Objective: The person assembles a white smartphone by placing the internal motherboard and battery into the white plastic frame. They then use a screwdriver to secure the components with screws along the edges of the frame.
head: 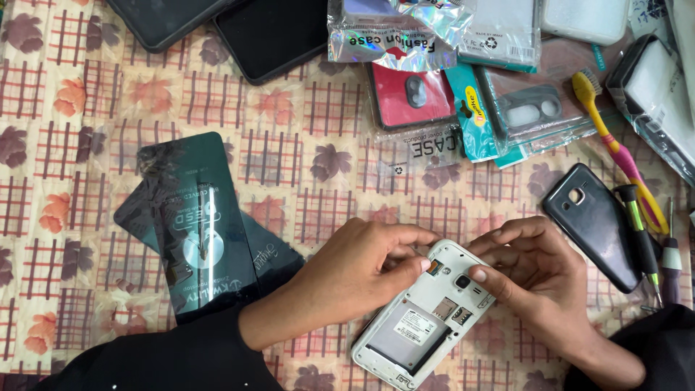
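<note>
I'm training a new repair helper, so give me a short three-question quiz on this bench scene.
1. True or false: the white phone lies with its back cover off.
2. What touches the phone's top end? A) both hands B) only the left hand C) only the right hand
3. Which loose part lies right of the hands, beside the screwdriver?

Key: 1 true; 2 A; 3 the black back cover.

phone (423, 318) white | back cover (595, 223) black | toothbrush (615, 148) yellow-pink | cloth (94, 94) cream, red checks, leaves
</note>
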